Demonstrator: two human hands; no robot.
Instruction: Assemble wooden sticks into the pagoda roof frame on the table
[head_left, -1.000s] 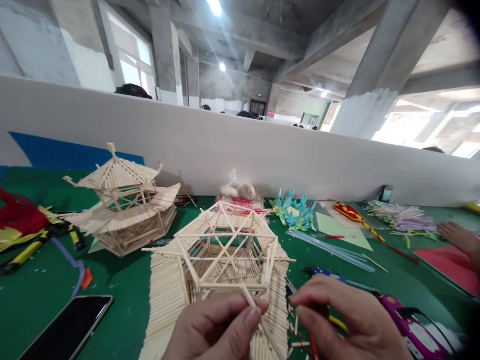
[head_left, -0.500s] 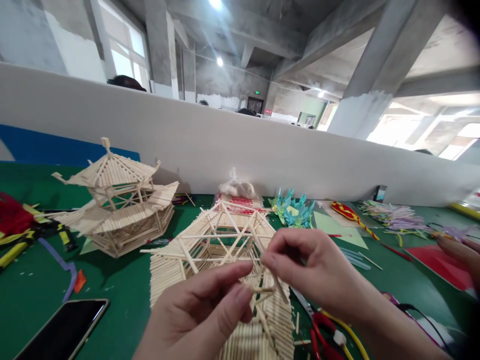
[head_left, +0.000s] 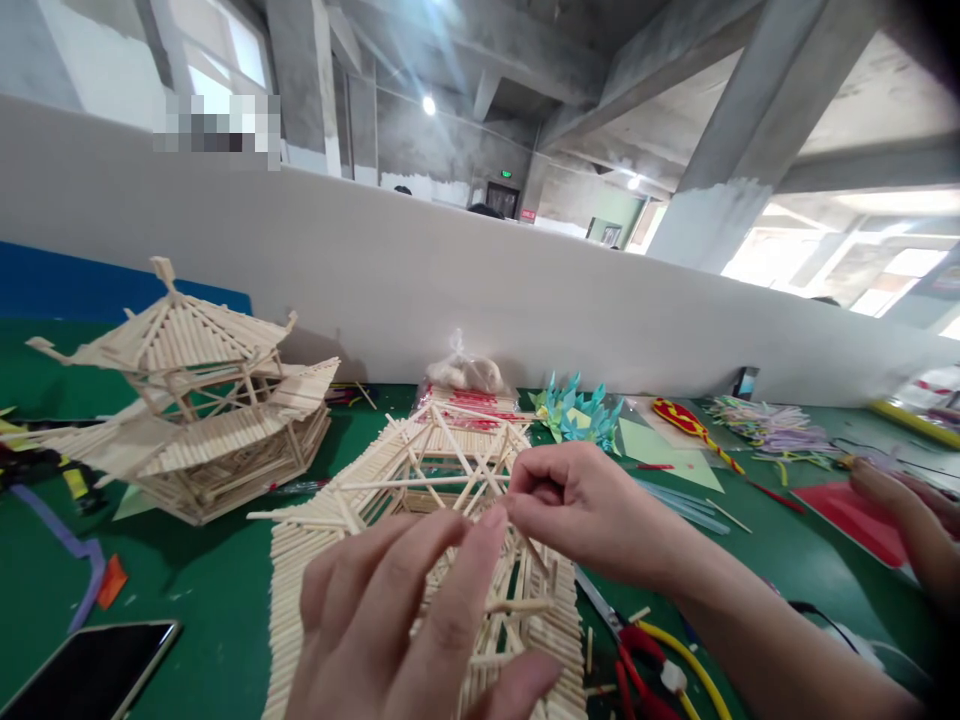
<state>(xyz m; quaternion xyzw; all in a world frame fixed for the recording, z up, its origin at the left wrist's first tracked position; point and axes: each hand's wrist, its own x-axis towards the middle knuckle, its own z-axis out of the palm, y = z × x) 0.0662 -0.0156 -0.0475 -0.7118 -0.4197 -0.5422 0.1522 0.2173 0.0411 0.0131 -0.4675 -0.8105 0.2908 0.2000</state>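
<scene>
Stick [head_left: 504, 502] apparently upright in right hand [head_left: 581, 505]

Grey concrete ceiling [head_left: 600, 50], bright windows [head_left: 885, 275]

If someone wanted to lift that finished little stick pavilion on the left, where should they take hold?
Probably low down, by the base of the finished pavilion, with fingers coming in from both sides. The base is a solid stacked ring of sticks resting flat on the green table, while the roof eaves are thin, flare outward and end in slender upturned tips that look easy to snap.
</scene>
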